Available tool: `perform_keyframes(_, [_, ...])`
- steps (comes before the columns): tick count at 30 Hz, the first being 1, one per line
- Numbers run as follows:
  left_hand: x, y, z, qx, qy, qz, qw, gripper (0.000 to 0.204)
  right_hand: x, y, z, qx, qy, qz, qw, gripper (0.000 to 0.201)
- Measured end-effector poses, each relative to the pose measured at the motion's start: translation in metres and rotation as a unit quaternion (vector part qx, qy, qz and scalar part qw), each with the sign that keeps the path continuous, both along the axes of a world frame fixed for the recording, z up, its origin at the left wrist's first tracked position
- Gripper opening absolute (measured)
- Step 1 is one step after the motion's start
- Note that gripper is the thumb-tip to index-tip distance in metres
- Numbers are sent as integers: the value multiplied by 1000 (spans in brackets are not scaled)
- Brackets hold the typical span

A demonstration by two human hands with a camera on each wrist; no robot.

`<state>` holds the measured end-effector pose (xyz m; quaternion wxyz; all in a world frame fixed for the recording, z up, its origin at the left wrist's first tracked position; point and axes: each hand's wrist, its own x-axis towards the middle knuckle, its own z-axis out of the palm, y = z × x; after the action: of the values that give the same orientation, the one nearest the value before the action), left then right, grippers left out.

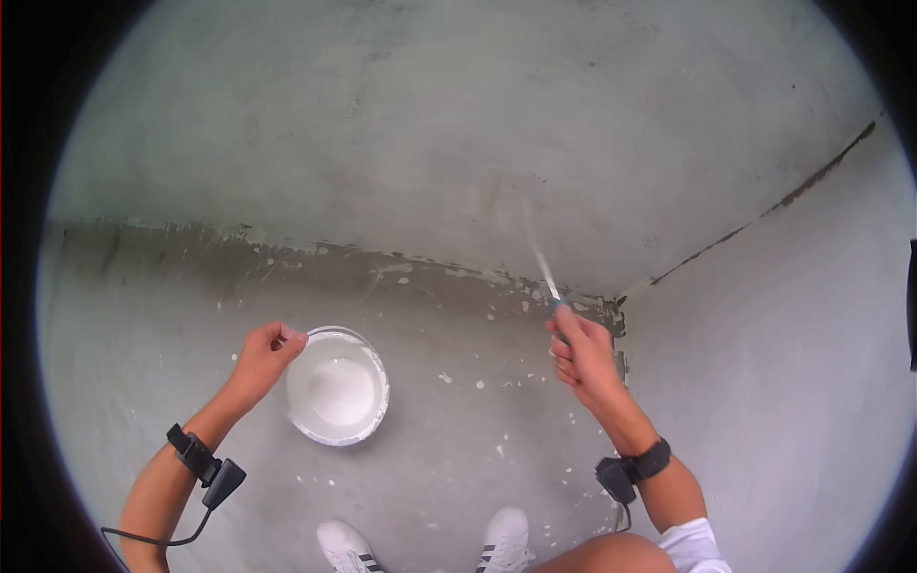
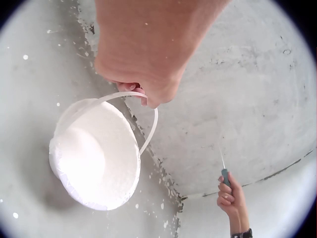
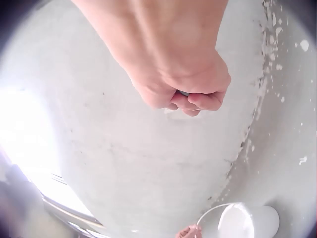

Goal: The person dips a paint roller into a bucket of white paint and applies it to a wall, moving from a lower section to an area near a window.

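My left hand (image 1: 265, 361) grips the thin white handle (image 2: 154, 126) of a white bucket (image 1: 383, 390), with the fingers curled round it. White material (image 1: 342, 390) shows inside the bucket, and smears mark its rim. Over at the right, my right hand (image 1: 587, 355) holds a putty knife (image 2: 226, 177) by its teal handle. Its narrow-looking blade (image 1: 546, 274) points away from me toward the wall and is blurred in the head view. From the right wrist view, the fingers (image 3: 205, 101) are curled and hide most of the tool.
A grey plastered wall (image 1: 411, 124) rises ahead, meeting another wall (image 1: 764, 382) at a dark cracked corner on the right. White splashes dot the grey floor (image 1: 430, 458), mostly along the wall's base. Two white shoes (image 1: 506, 540) stand at the near edge.
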<state>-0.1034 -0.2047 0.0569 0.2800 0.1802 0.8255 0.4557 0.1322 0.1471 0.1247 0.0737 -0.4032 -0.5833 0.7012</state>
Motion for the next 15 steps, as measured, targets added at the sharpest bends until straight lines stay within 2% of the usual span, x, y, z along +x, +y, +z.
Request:
perform_keyframes(4, [1, 4, 3, 3, -4, -9, 1000, 25, 76, 55, 6, 38, 0, -107, 994, 35])
perform_keyframes(7, [0, 3, -3, 6, 11, 14, 1000, 21, 99, 80, 3, 96, 17, -124, 987, 36])
perform_keyframes(10, [-7, -2, -15, -6, 90, -12, 996, 19, 105, 78, -3, 69, 46, -136, 987, 36])
perform_keyframes(13, [-2, -2, -13, 19, 138, 11, 990, 18, 103, 56, -7, 50, 48, -137, 988, 34])
perform_keyframes(15, [-8, -4, -17, 7, 179, -24, 984, 16, 102, 38, -17, 63, 42, -121, 990, 34])
